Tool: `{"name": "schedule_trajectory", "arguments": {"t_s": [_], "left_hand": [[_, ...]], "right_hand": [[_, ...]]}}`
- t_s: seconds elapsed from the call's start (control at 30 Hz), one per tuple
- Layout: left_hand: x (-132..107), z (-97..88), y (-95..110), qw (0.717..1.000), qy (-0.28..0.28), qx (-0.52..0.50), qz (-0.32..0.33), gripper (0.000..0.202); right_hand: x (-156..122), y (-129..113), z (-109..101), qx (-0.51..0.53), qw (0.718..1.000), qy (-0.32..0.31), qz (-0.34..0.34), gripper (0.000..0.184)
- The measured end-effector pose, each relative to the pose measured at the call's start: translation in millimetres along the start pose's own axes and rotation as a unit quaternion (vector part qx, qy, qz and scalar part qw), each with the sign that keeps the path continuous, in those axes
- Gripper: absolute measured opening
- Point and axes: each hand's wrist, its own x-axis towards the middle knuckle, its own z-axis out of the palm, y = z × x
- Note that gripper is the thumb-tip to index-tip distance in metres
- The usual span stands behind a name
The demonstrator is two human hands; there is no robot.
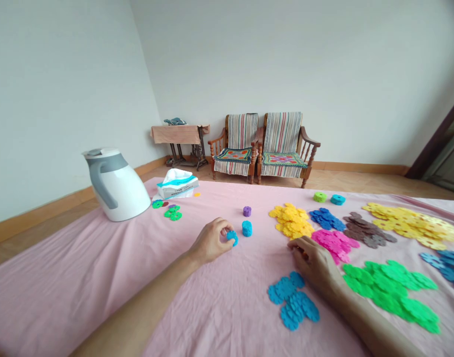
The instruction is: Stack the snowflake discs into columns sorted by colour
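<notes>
The left hand is pinching a short blue stack of snowflake discs against the pink cloth, fingers curling round it, probably steadying it as pieces go on. Just to its right a finished blue stack is standing upright, a purple one farther back. The right hand is resting knuckles-up at the near edge of the pink pile, just beyond the loose blue discs; whether it is gripping anything, I cannot tell. The held stack is looking bright, notched, squat.
</notes>
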Motion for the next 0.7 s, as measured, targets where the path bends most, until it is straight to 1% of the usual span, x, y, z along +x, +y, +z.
{"name": "schedule_trajectory", "arguments": {"t_s": [0.4, 0.7], "left_hand": [[0.0, 0.6, 0.2, 0.999, -0.035, 0.009, 0.013, 0.016], [0.1, 1.2, -0.2, 0.999, -0.041, 0.019, 0.010, 0.015]], "right_hand": [[0.1, 0.4, 0.2, 0.005, 1.000, 0.003, -0.002, 0.023], [0.4, -1.1, -0.8, 0.000, 1.000, 0.005, -0.002, 0.024]]}}
